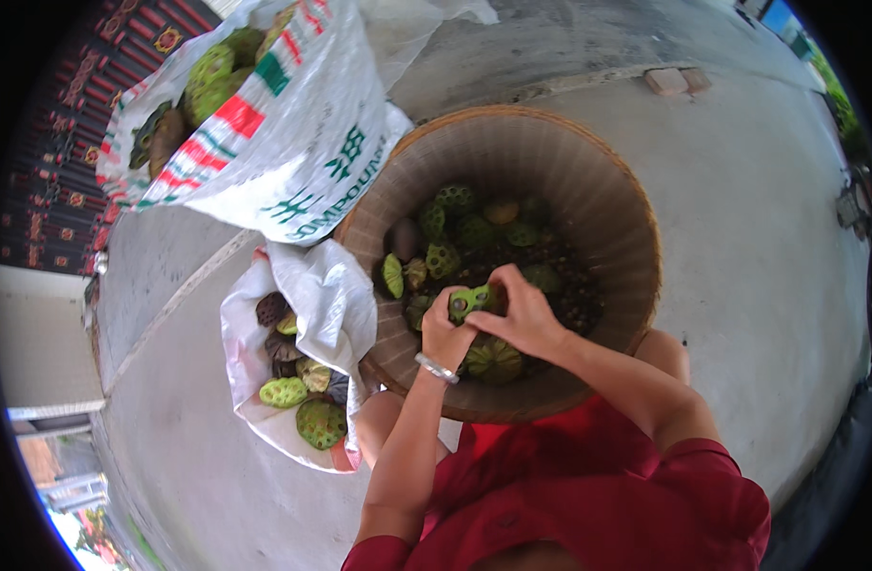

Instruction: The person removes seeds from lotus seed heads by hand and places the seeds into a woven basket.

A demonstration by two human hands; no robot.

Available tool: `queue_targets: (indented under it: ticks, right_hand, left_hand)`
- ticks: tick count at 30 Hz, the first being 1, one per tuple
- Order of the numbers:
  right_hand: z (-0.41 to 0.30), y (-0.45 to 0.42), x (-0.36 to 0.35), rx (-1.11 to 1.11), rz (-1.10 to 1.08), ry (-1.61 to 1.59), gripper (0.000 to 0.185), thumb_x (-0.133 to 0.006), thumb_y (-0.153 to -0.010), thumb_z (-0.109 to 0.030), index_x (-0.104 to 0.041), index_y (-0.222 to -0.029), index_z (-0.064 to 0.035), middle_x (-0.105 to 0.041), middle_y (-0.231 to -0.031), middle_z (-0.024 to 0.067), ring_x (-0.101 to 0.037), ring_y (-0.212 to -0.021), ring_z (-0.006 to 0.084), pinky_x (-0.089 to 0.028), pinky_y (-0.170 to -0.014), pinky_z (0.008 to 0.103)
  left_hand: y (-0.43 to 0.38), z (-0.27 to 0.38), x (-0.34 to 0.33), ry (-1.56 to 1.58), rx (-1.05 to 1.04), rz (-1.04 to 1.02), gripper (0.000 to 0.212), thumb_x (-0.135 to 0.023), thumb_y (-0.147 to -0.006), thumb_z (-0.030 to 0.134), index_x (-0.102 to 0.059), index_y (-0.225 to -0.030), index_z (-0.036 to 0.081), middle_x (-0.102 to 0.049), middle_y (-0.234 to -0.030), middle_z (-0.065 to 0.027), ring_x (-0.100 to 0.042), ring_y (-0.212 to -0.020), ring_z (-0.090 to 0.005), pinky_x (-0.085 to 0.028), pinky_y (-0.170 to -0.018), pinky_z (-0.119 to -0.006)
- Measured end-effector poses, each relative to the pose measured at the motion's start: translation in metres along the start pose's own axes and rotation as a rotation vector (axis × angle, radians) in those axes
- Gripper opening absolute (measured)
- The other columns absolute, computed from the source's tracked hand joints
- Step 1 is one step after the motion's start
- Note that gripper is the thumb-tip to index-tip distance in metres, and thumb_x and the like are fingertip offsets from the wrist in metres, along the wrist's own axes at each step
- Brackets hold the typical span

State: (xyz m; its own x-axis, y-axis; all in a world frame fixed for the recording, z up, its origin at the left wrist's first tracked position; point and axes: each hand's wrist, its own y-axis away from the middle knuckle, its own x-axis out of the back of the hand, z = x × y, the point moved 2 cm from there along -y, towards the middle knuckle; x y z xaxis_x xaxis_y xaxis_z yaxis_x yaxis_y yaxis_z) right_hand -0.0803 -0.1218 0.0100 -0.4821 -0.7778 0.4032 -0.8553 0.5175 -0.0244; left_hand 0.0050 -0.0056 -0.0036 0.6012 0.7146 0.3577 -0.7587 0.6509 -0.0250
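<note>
A green lotus seed pod (469,302) is held over a large woven bamboo basket (586,171). My left hand (444,330) grips the pod from its left side, a metal bracelet on the wrist. On the other side my right hand (525,314) has its fingers and thumb against the pod. Whether a seed is between those fingers cannot be seen. Below, dark loose lotus seeds (575,278) cover part of the basket's bottom. Several pods lie among them, among them a green pod (442,260), a yellowish-green pod (392,275) and a dark brown pod (404,238).
A white woven sack (265,185) with printed writing stands upper left, holding green pods (215,78). A smaller white sack (336,292) beside the basket holds green and brown pods (322,422). Bricks (668,81) lie on the concrete floor (750,235). My knees flank the basket.
</note>
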Motion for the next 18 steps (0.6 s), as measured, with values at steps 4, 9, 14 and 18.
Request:
queue_targets:
  ticks: [4,9,14,18]
  right_hand:
    - [-0.002,0.006,-0.002,0.105,-0.046,-0.051,0.041,-0.069,-0.076,-0.034,-0.049,-0.089,-0.0002,-0.057,-0.07,0.0146,-0.058,-0.058,0.0246,-0.045,-0.052,0.0317]
    - [0.0,0.003,-0.001,-0.231,-0.059,-0.613,0.024,-0.061,-0.084,-0.026,-0.05,-0.085,-0.0052,-0.054,-0.069,-0.0012,-0.051,-0.052,0.0045,-0.039,-0.038,0.0168]
    - [0.017,0.0,0.006,-0.497,-0.019,-1.098,0.021,-0.059,-0.086,-0.027,-0.047,-0.076,-0.0119,-0.047,-0.064,-0.0033,-0.043,-0.044,0.0037,-0.03,-0.034,0.0189]
    - [0.009,-0.013,0.023,-0.404,-0.107,-1.103,0.018,-0.056,-0.088,-0.023,-0.048,-0.077,-0.0105,-0.045,-0.065,-0.0025,-0.041,-0.044,0.0052,-0.027,-0.037,0.0179]
  left_hand:
    - [0.011,-0.009,-0.002,0.852,0.395,-0.259,0.036,-0.062,-0.069,-0.006,-0.054,-0.102,0.005,-0.057,-0.094,-0.0006,-0.056,-0.084,-0.0102,-0.046,-0.075,-0.025]
    - [0.004,0.001,-0.002,1.055,0.475,-0.233,0.035,-0.061,-0.073,-0.006,-0.052,-0.105,0.005,-0.058,-0.095,-0.0028,-0.056,-0.087,-0.0127,-0.047,-0.076,-0.027]
    - [0.0,0.002,-0.004,1.092,0.498,-0.169,0.031,-0.062,-0.074,-0.005,-0.053,-0.102,0.004,-0.06,-0.092,-0.0047,-0.059,-0.082,-0.0144,-0.05,-0.072,-0.028]
    - [-0.003,0.003,0.001,0.992,0.494,-0.091,0.029,-0.065,-0.072,-0.005,-0.058,-0.099,0.002,-0.063,-0.088,-0.0061,-0.061,-0.075,-0.0139,-0.052,-0.066,-0.027]
